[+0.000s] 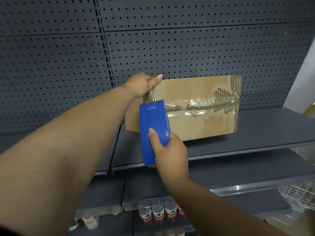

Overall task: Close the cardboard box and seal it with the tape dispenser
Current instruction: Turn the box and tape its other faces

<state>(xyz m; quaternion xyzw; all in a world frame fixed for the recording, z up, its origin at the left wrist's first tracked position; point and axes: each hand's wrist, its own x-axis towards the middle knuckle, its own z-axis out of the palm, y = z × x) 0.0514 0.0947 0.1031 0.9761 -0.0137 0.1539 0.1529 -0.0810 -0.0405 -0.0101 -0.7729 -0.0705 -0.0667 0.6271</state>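
- On the grey shelf (255,132), against the pegboard (187,48), sits the box (201,121), closed, its top facing the camera.
- Left arm reaches forward and up from the lower left; the left hand (141,84) rests at the box's upper left corner, fingers curled over the far edge, thumb laid flat along the top rim.
- Under that hand a stretch of clear tape (153,94) runs from the corner down to the dispenser's mouth; the hand is pressed down on the tape's end against the cardboard.
- Right arm comes in from the lower right, wrist bent slightly; the right hand (168,150) is wrapped around the lower part of the dispenser (153,130), thumb pressed flat on its blue face, the other fingers curled round its right side.
- Dispenser is blue, held nearly upright and tilted a little, its upper end touching the box's left part near the centre seam, with upside-down lettering near that end.
- Box top shows old clear tape along the seam, wrinkled and shiny, with patches where the paper is torn away and the corrugation shows, mostly toward the right end and edge.
- Contents of the box are hidden.
- Below, on a lower shelf, stands a row of bottles (158,213) with red-and-white labels; a wire basket (298,196) shows at the right edge, its contents too blurred to tell.
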